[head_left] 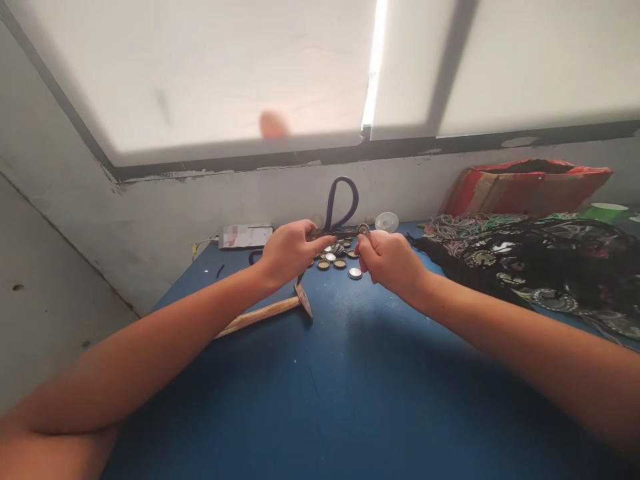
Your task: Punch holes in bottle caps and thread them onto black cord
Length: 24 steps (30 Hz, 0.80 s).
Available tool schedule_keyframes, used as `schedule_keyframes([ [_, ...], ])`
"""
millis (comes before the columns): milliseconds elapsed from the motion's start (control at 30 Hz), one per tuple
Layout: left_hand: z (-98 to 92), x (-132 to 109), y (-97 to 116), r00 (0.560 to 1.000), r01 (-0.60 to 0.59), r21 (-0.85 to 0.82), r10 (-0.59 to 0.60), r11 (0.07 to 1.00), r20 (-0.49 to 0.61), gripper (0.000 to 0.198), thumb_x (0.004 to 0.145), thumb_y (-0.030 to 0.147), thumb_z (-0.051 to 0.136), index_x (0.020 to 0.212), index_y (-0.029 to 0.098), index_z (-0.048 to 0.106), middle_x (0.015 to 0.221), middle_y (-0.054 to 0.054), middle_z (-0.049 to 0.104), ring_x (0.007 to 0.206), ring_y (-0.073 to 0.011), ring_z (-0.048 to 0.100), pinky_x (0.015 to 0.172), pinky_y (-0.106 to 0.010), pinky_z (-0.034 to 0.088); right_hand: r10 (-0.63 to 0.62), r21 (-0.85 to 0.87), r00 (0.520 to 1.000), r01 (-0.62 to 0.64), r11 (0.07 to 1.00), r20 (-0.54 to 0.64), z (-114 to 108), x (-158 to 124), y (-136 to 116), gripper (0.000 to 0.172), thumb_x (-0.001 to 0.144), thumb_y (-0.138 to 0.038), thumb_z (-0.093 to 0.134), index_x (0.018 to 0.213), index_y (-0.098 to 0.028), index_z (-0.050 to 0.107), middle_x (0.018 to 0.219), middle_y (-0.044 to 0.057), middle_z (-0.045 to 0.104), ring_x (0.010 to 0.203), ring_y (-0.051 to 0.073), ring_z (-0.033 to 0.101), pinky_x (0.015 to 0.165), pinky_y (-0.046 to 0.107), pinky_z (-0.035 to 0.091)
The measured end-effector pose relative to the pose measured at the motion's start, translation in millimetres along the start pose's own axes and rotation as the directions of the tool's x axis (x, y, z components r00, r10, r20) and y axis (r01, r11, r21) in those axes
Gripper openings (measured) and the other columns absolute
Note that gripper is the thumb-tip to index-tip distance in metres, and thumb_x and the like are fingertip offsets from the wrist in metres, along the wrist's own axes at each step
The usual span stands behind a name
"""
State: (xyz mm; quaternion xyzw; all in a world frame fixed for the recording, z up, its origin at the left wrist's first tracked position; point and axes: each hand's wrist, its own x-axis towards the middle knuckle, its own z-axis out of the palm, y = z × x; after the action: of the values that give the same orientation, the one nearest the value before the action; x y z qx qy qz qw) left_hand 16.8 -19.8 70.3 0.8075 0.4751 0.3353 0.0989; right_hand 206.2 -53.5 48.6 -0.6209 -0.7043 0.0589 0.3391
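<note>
My left hand is closed round a thin dark tool that points right, level above the blue table. A dark blue cord loop rises from where the tool meets my right hand. My right hand is closed and pinches a bottle cap at the tool's tip. Several loose bottle caps lie on the table just under and between both hands.
A wooden-handled hammer lies under my left wrist. A dark woven piece set with bottle caps covers the right side. Behind it stands a red-edged cardboard box. A phone and a clear spool lie by the wall.
</note>
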Motion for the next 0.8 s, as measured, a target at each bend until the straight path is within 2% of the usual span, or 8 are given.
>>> schedule_keyframes([
  [67,-1.3,-0.6,4.3,0.993,0.087,-0.173,-0.07,0.981,0.1,0.042,0.082,0.057,0.058,0.068,0.017,0.052,0.054,0.001,0.054,0.051,-0.0115,0.049,0.05,-0.025,0.032,-0.059,-0.025,0.997,0.058,0.998,-0.052,-0.1,0.3,3.7,0.032,0.096,-0.039,0.05,0.077,-0.015,0.059,0.066,-0.004,0.056,0.056,0.008,0.053,0.058,0.025,0.049],
  [167,-2.3,-1.9,8.3,0.955,0.235,-0.378,-0.141,0.895,0.261,0.041,0.08,0.055,0.061,0.071,0.017,0.051,0.053,0.001,0.053,0.047,-0.0109,0.049,0.047,-0.024,0.035,-0.149,-0.056,0.982,0.143,0.988,-0.119,0.2,-0.1,10.9,0.033,0.096,-0.038,0.05,0.074,-0.015,0.058,0.062,-0.006,0.054,0.054,0.008,0.052,0.058,0.025,0.048],
  [333,-2.0,-6.1,10.1,0.874,0.391,-0.486,-0.151,0.782,0.461,0.051,0.077,0.064,0.061,0.063,0.018,0.046,0.052,0.0,0.051,0.043,-0.009,0.043,0.042,-0.024,0.031,-0.315,-0.092,0.926,0.302,0.949,-0.21,2.7,-0.4,25.9,0.033,0.096,-0.039,0.049,0.074,-0.016,0.058,0.06,-0.006,0.052,0.052,0.007,0.05,0.056,0.024,0.047],
  [467,1.8,-10.6,16.0,0.816,0.506,-0.535,-0.174,0.676,0.551,0.054,0.075,0.065,0.063,0.059,0.017,0.045,0.05,0.002,0.047,0.042,-0.007,0.04,0.04,-0.022,0.028,-0.448,-0.126,0.845,0.431,0.894,-0.29,0.9,5.4,39.2,0.034,0.097,-0.042,0.047,0.079,-0.016,0.059,0.063,-0.005,0.055,0.055,0.009,0.053,0.06,0.027,0.048],
  [633,6.9,-17.6,30.8,0.702,0.689,-0.584,-0.196,0.429,0.684,0.048,0.072,0.06,0.07,0.069,0.015,0.053,0.049,0.005,0.042,0.039,-0.004,0.034,0.037,-0.018,0.024,-0.577,-0.115,0.764,0.571,0.813,-0.288,-14.8,11.6,44.6,0.037,0.097,-0.041,0.041,0.071,-0.019,0.057,0.057,-0.002,0.055,0.051,0.01,0.052,0.056,0.027,0.043],
  [700,5.1,-20.0,37.3,0.697,0.702,-0.61,-0.182,0.367,0.693,0.045,0.073,0.056,0.071,0.071,0.015,0.053,0.05,0.005,0.044,0.039,-0.0036,0.036,0.037,-0.017,0.026,-0.585,-0.073,0.756,0.592,0.802,-0.294,-20.9,10.9,41.3,0.035,0.097,-0.035,0.038,0.071,-0.021,0.057,0.057,-0.001,0.057,0.051,0.011,0.054,0.056,0.027,0.042],
  [800,-0.7,-21.4,43.9,0.703,0.698,-0.641,-0.132,0.321,0.699,0.04,0.078,0.052,0.069,0.076,0.015,0.054,0.056,0.002,0.053,0.046,-0.006,0.049,0.043,-0.017,0.037,-0.546,0.011,0.769,0.582,0.813,-0.332,-25.1,8.6,33.7,0.033,0.099,-0.029,0.034,0.076,-0.022,0.058,0.061,-0.001,0.061,0.053,0.01,0.058,0.059,0.025,0.045],
])
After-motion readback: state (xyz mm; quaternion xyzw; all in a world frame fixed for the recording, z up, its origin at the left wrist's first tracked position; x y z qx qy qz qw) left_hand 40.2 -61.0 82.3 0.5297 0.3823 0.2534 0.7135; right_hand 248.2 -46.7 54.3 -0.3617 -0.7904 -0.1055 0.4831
